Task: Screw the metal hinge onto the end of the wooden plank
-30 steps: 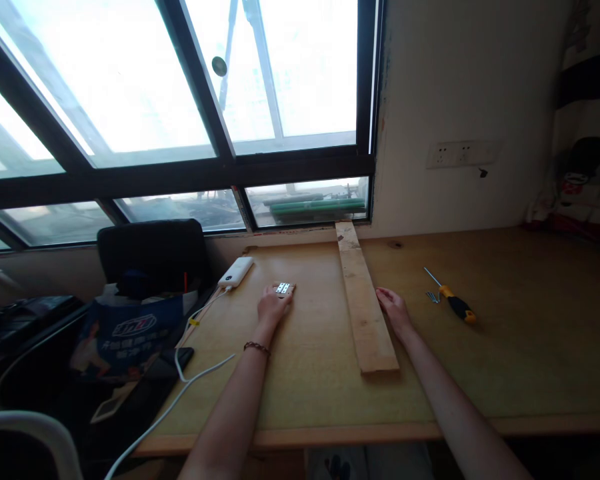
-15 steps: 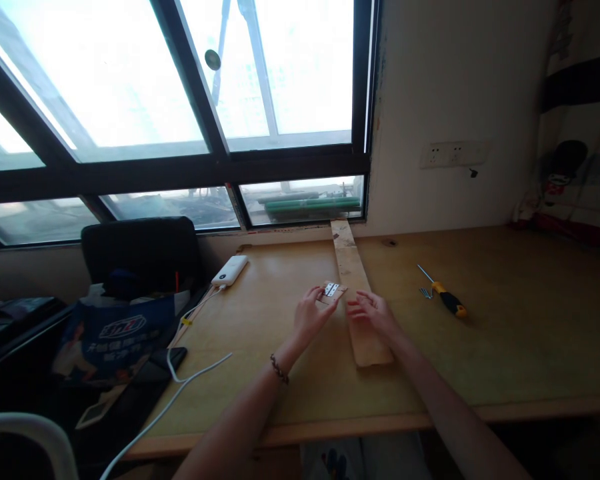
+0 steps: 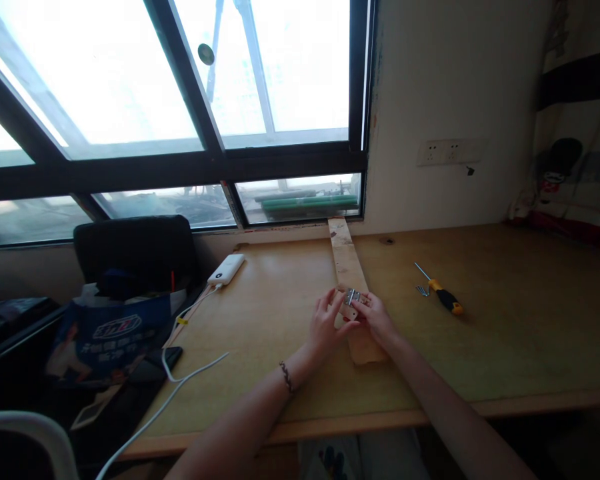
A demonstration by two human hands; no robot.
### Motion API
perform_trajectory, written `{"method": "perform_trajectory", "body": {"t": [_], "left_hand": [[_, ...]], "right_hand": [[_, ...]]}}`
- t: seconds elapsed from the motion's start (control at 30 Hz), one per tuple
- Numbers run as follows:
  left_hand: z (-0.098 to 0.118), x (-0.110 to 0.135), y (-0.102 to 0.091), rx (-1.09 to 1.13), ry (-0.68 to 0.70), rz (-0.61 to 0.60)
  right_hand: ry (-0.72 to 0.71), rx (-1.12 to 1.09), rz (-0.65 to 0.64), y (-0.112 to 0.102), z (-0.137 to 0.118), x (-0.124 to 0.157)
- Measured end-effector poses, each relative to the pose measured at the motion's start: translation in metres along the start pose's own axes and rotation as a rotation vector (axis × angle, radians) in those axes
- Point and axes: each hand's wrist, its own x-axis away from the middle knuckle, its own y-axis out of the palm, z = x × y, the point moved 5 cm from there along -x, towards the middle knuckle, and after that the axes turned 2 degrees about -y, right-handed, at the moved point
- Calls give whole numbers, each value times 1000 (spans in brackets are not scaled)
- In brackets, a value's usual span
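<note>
Over the wooden board, a small silver metal hinge with screw holes is held together with a small thin piece of wood. My left hand is closed on the piece of wood from the left, thumb underneath. From the other side, my right hand grips the hinge at its right edge with thumb and fingers. The fingertips partly hide both pieces. To the right lies a screwdriver with a yellow and black handle, several small screws beside its shaft.
A white power bank with a white cable lies on the left of the table. Left of the table are a black chair and a blue bag. A window and a wall socket are behind.
My left hand has moved right with the hinge and wood piece. My right hand, empty before, now grips the hinge too. The view has shifted slightly.
</note>
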Motion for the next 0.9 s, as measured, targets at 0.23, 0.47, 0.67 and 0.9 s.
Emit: {"method": "perform_trajectory", "body": {"t": [0.23,0.47,0.67,0.9], "left_hand": [[-36,-7,13,389,-391,-4],[-47,0,30,573,-569,-274],[-51,-2,20,579,-515,-149],[-80,-44,3,794,-473,103]], "right_hand": [[-3,-16,-115,4,-10,5],[4,80,-143,6,-1,3],[-89,154,34,-14,-3,-4],[-160,107,161,-23,-20,-2]]}}
